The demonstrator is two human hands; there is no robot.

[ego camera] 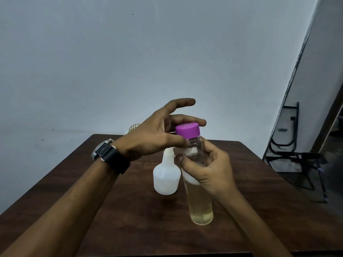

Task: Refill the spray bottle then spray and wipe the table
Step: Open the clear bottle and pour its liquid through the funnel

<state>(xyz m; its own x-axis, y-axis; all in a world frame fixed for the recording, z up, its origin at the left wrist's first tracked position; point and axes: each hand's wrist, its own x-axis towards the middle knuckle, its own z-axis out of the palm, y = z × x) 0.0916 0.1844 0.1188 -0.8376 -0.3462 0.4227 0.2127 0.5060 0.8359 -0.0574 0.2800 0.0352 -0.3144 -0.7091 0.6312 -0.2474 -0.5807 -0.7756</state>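
Head view: your right hand grips the clear bottle of yellowish liquid upright, and your left hand pinches its purple cap. The white spray bottle stands just beside it on the dark wooden table. A blue-grey wall is behind, with a black folded frame to the right.

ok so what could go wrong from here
1. The left hand works the purple cap while the right hand grips the clear bottle mid-body only; a jerk could slosh its yellowish liquid.
2. The white spray bottle has a narrow neck, so pouring may spill onto the wooden table.
3. It stands close to the left wrist and could get knocked over.
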